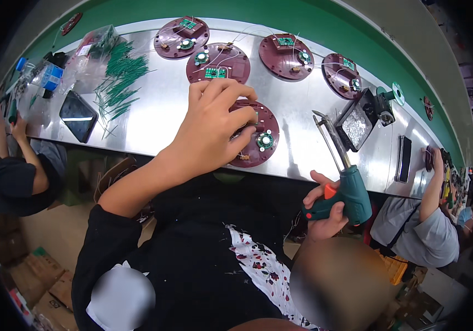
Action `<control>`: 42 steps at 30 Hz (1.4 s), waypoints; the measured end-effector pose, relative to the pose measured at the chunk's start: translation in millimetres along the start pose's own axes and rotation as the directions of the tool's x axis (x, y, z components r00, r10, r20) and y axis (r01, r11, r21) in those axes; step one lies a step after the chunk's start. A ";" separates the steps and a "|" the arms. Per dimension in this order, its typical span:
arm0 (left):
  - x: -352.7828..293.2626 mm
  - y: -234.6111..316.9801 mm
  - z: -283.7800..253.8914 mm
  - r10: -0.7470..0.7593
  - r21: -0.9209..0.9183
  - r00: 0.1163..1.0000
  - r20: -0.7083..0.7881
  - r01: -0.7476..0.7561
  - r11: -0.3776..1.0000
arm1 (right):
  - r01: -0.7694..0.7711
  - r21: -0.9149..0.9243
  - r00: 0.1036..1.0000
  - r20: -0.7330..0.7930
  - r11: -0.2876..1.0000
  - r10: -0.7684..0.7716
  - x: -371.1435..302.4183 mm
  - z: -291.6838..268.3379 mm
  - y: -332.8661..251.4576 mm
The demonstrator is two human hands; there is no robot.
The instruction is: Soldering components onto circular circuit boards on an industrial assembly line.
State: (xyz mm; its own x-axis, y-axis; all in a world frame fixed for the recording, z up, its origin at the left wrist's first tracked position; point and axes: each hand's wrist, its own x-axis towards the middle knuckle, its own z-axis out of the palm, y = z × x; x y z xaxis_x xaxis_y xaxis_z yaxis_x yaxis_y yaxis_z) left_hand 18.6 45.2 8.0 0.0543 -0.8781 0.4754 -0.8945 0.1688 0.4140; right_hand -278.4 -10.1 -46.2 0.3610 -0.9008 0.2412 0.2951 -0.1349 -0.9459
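Observation:
My left hand [214,121] is bent over a round maroon disc [269,118] at the table's near edge. Thumb and forefinger come together at the disc's middle, closed on something the fingers hide. On that disc a small round green board with a white centre [265,140] stays uncovered. In my right hand [327,218] is a green soldering gun [355,193] with an orange trigger. Its metal tip points up and left, apart from the disc. A second maroon disc [236,58] with a green circuit board lies just beyond my left fingers.
More maroon discs [286,55] with thin wires lie along the back. At right stand a black tray of clear bits [356,124] and a solder spool [396,94]. Leftward are green wires [118,83], a phone [78,117] and a bottle [49,76]. Co-workers [418,226] sit on both sides.

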 end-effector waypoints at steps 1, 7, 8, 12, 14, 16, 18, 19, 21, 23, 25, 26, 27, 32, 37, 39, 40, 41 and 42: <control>2.0 -0.1 -0.4 0.004 0.015 1.000 0.016 -0.004 1.000 | -0.004 -0.013 1.000 0.009 1.000 0.004 1.6 3.2 0.5; 8.3 -3.1 -2.6 -0.033 -0.026 0.993 0.113 0.036 0.999 | -0.034 -0.007 0.999 -0.017 0.999 0.034 7.1 5.1 1.0; 9.0 -3.7 -2.3 -0.032 -0.026 0.993 0.116 0.035 0.999 | -0.034 -0.003 0.999 -0.022 0.999 0.034 8.2 4.9 0.5; 11.4 -6.3 0.1 -0.006 -0.039 0.989 0.148 0.012 0.999 | -0.036 0.006 0.998 -0.044 0.999 0.037 10.9 4.4 -0.3; 11.3 -8.0 1.8 0.011 -0.050 0.988 0.151 -0.003 0.999 | -0.042 0.013 0.997 -0.059 0.999 0.043 12.0 4.0 -0.8; 13.0 -8.1 2.7 0.020 -0.057 0.988 0.154 -0.011 0.998 | -0.045 0.016 0.997 -0.061 0.999 0.046 13.7 3.5 -1.6; 15.5 -7.3 1.3 0.038 -0.047 0.986 0.163 -0.031 0.998 | -0.049 0.023 0.997 -0.060 0.999 0.050 15.1 4.0 -1.8; 16.5 -7.0 1.0 0.047 -0.041 0.985 0.167 -0.041 0.998 | -0.049 0.024 0.997 -0.062 0.998 0.051 15.9 4.3 -1.9; 18.9 -6.4 2.3 0.053 -0.009 0.981 0.186 -0.052 0.999 | -0.052 0.020 0.997 -0.058 0.998 0.053 17.8 4.8 -2.2; 21.7 -5.4 3.8 0.061 0.055 0.974 0.219 -0.075 0.996 | -0.052 0.019 0.997 -0.055 0.998 0.053 19.3 5.4 -2.0; 23.4 -5.4 7.2 0.091 0.107 0.967 0.238 -0.120 0.987 | -0.061 0.024 0.997 -0.046 0.998 0.062 20.4 6.1 -2.0; 23.9 -5.8 9.2 0.120 0.156 0.958 0.259 -0.164 0.974 | -0.064 0.026 0.997 -0.042 0.998 0.065 20.9 6.5 -2.2; 24.0 -6.2 10.6 0.146 0.204 0.949 0.281 -0.208 0.957 | -0.062 0.027 0.997 -0.042 0.998 0.063 21.1 6.5 -1.9; 25.9 -9.0 9.4 0.171 0.304 0.931 0.322 -0.273 0.913 | -0.061 0.021 0.998 -0.033 0.998 0.062 20.9 6.2 -1.9; 36.2 -21.9 -0.2 0.123 0.184 0.980 0.155 -0.151 0.971 | -0.045 0.001 0.999 -0.029 0.999 0.045 22.3 2.3 -3.5; 38.3 -29.4 -3.3 0.094 0.061 0.987 0.132 -0.103 0.993 | -0.041 -0.013 0.999 -0.020 0.999 0.040 22.0 2.1 -3.9; 38.1 -29.9 -3.2 0.097 0.058 0.986 0.134 -0.106 0.993 | -0.057 -0.019 0.998 -0.006 0.998 0.057 20.8 2.6 -4.0; 37.0 -30.0 -2.7 0.081 0.007 0.984 0.156 -0.083 0.997 | -0.074 -0.025 0.997 0.009 0.997 0.074 19.8 3.3 -3.9; 35.2 -29.9 -2.2 0.062 -0.043 0.982 0.179 -0.056 0.998 | -0.092 -0.032 0.995 0.027 0.995 0.093 19.3 4.3 -4.0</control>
State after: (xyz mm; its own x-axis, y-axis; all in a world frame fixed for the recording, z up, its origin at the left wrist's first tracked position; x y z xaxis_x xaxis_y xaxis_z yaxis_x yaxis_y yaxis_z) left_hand 48.3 10.3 14.0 -0.0820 -0.9318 0.3535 -0.8764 0.2364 0.4196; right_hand -268.9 -25.2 -36.8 0.4104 -0.8982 0.1576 0.2322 -0.0642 -0.9706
